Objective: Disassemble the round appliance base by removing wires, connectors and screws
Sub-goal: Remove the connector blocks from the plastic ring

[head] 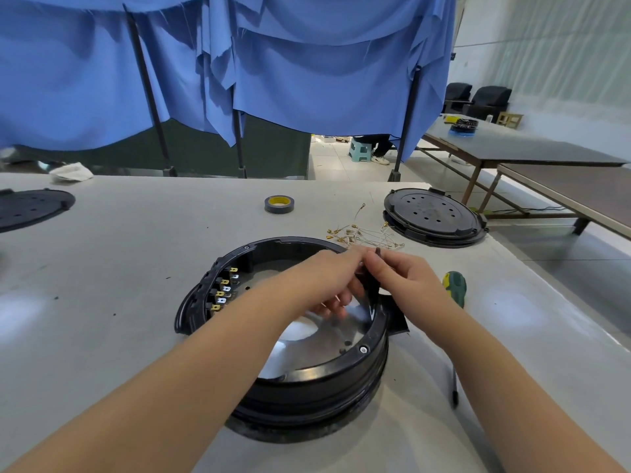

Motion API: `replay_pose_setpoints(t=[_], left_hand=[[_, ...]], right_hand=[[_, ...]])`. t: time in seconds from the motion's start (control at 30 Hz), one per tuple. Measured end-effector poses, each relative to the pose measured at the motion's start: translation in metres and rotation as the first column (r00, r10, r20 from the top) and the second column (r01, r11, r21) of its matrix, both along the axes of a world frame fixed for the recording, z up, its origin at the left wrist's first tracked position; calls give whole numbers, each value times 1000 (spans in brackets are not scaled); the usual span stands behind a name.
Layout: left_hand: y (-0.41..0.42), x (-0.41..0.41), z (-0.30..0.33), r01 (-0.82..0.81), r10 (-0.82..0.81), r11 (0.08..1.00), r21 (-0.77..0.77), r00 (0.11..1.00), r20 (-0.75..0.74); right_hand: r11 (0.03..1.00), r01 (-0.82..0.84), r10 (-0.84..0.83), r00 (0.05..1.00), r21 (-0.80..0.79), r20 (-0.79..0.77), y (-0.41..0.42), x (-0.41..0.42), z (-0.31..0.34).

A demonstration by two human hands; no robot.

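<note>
Two hands meet right over the far-right rim of the round base (307, 373), which sits on the table (136, 268) closest to the camera with its shiny metal floor showing. The left hand (336, 278) reaches across the open middle of the base, its fingers curled in toward a small dark piece (370, 285). The right hand (399, 274) comes in from outside the rim and pinches the top of that same piece between thumb and fingertips. I can't tell exactly what the piece is, maybe a connector or clip. It stands roughly upright, long axis running up from the rim, so my guess is the pull has to go straight up and away from the base. Both hands are about equally on it.

Along the base's left inner wall, a row of terminals (223, 290) looks bare of wires. Just right of the base lies a green-handled screwdriver (454, 288). Beyond the base there's a loose pile of wires (362, 232), then a tape roll (279, 204) and a black lid (433, 213) further back.
</note>
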State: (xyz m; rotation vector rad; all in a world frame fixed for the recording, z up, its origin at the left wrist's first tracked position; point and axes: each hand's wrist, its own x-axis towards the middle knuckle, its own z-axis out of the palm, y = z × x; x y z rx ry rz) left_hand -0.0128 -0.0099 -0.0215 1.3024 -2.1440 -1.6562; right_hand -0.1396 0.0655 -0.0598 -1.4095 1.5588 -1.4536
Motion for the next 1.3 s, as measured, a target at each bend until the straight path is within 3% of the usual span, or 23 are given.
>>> replay_pose_setpoints(t=[0.1,0.2,0.27,0.3,0.4,0.47,0.6,0.83,1.0,1.13,1.3], left_hand=[[2,9,4,-34,18,907,-419,999,-41],[-5,30,8,78,30,594,-801,992,119],[-17,48,4,226,103,425,-876,950,295],[-24,58,1,269,145,420,-867,923,356],[-41,83,-11,282,193,561,-778,869,455],[-45,88,-19,288,186,601,-746,857,481],[-43,84,-23,330,223,540,-774,831,510],[-46,85,-25,344,209,566,-750,820,533],[-44,87,-28,357,211,557,-750,813,543],[-45,85,-31,340,225,529,-777,827,515],[-48,85,-33,336,235,499,-799,835,498]], right_hand=[[997,67,-70,992,-31,-105,-2,6,0],[994,107,-108,985,-11,-132,-4,6,-2],[992,122,-120,982,7,-146,-4,5,-4],[991,133,-129,978,18,-165,-5,6,-5],[986,167,-163,968,2,-189,-7,9,-6],[982,182,-187,965,-41,-185,-7,13,-6],[981,176,-188,967,-83,-169,-5,16,-8],[971,203,-224,956,-126,-188,-4,16,-7],[992,123,-122,992,16,-29,-4,13,2],[987,147,-148,989,59,5,-4,14,7],[968,178,-212,957,175,197,-5,16,9]])
